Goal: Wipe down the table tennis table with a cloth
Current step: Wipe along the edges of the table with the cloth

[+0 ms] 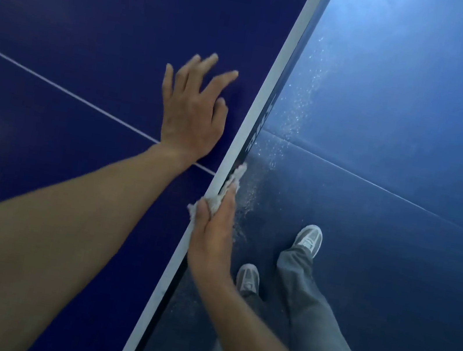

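The dark blue table tennis table (90, 23) fills the left of the view, with a thin white centre line crossing it and a white edge band (271, 96) running diagonally. My left hand (193, 110) lies flat on the tabletop near that edge, fingers spread, holding nothing. My right hand (213, 233) presses a crumpled white cloth (229, 188) against the side face of the table's edge. Part of the cloth is hidden under my fingers.
To the right lies a blue floor (405, 97) with a seam line and pale specks scattered along the table's edge. My own legs in grey trousers (312, 305) and grey sneakers (308, 238) stand beside the table.
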